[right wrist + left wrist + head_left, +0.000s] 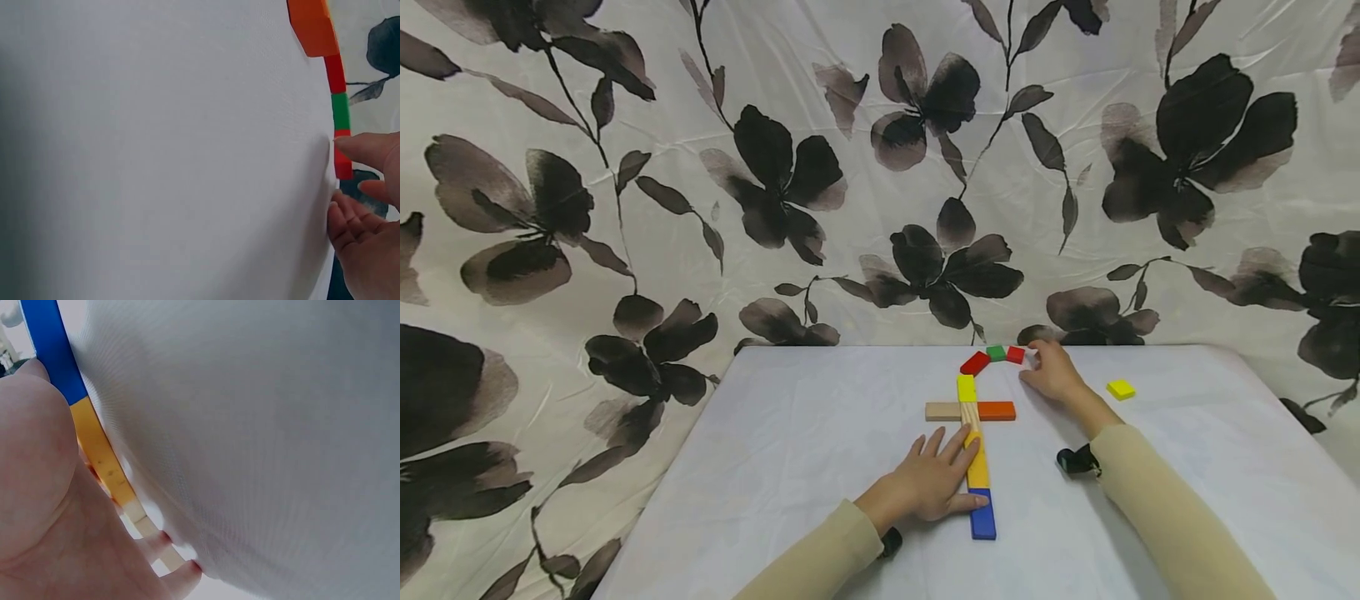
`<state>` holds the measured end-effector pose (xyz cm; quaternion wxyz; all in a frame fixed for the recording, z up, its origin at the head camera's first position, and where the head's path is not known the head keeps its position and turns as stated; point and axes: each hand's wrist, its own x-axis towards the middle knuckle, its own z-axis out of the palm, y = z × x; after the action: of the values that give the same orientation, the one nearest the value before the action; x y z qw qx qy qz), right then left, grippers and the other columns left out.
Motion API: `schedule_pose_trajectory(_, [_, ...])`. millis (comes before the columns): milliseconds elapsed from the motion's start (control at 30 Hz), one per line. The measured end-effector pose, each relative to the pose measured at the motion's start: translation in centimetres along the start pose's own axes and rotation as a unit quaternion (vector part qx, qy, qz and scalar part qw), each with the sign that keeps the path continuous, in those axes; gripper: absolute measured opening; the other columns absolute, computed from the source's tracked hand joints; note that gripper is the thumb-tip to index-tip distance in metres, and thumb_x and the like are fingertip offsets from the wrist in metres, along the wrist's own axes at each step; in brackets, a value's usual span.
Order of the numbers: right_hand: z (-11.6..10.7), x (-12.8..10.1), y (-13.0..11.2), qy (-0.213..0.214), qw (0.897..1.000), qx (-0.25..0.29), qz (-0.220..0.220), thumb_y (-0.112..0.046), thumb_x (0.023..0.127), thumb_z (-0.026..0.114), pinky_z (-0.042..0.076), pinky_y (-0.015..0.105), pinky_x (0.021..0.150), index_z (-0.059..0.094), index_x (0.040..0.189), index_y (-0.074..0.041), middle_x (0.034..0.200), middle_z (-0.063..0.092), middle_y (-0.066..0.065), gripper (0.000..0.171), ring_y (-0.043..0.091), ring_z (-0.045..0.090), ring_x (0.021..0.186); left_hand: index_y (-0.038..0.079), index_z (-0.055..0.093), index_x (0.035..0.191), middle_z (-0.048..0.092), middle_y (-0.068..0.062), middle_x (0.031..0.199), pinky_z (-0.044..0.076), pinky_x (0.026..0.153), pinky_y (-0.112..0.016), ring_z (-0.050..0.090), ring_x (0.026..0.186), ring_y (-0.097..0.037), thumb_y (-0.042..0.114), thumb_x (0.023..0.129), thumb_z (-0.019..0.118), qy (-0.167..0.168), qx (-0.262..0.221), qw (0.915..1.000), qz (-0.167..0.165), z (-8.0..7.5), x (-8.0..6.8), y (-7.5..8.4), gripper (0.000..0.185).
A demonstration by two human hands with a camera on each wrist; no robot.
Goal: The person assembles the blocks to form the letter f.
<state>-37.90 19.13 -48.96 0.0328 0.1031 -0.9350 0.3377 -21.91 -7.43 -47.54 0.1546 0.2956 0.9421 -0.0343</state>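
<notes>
Blue block (982, 521) beside left hand (928, 483); yellow block (1121, 389) head-view only.

Painted wood blocks (977, 467) (smooth, matt); woven tablecloth (820, 433)

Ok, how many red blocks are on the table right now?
2. One red block forms the left end of the small arc at the table's far edge; the other red block forms its right end, at the right hand. More could hide under hands.
</notes>
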Motion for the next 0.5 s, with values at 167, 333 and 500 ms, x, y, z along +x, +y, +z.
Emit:
schedule_pose_trajectory(167, [-0.9, -1.0, -0.5, -0.017, 1.000, 0.004, -0.012, -0.011, 0.093, 0.071, 0.049, 0.058, 0.099, 0.048, 0.137, 0.014, 0.125, 0.052, 0.033, 0.055, 0.045, 0.055, 0.109, 0.027, 0.013, 0.166, 0.001, 0.001, 0.174, 0.024, 0.122, -0.058, 0.018, 0.155, -0.036, 0.079, 0.094, 0.035, 0.001, -0.006, 1.0000, -0.002, -0.4, -0.2, -0.1, 0.092])
schedule_pose_trajectory(333, [-1.7, -2.2, -0.8, -0.020, 0.999, -0.006, -0.027, -0.012, 0.094, 0.072, 0.051, 0.057, 0.096, 0.052, 0.135, 0.013, 0.125, 0.054, 0.032, 0.052, 0.042, 0.058, 0.105, 0.027, 0.011, 0.166, -0.001, 0.001, 0.174, 0.022, 0.122, -0.058, 0.017, 0.156, -0.036, 0.079, 0.095, 0.034, -0.002, -0.005, 1.0000, -0.002, -0.1, 0.1, -0.1, 0.092])
schedule_pose_trajectory(500, [-2.5, -3.6, -0.7, -0.023, 0.999, -0.020, -0.028, -0.014, 0.093, 0.072, 0.052, 0.054, 0.093, 0.053, 0.135, 0.011, 0.125, 0.053, 0.030, 0.053, 0.040, 0.058, 0.103, 0.027, 0.010, 0.166, -0.002, 0.001, 0.173, 0.021, 0.122, -0.058, 0.016, 0.156, -0.036, 0.080, 0.095, 0.033, -0.002, -0.002, 1.0000, -0.001, 0.2, 0.3, -0.1, 0.092])
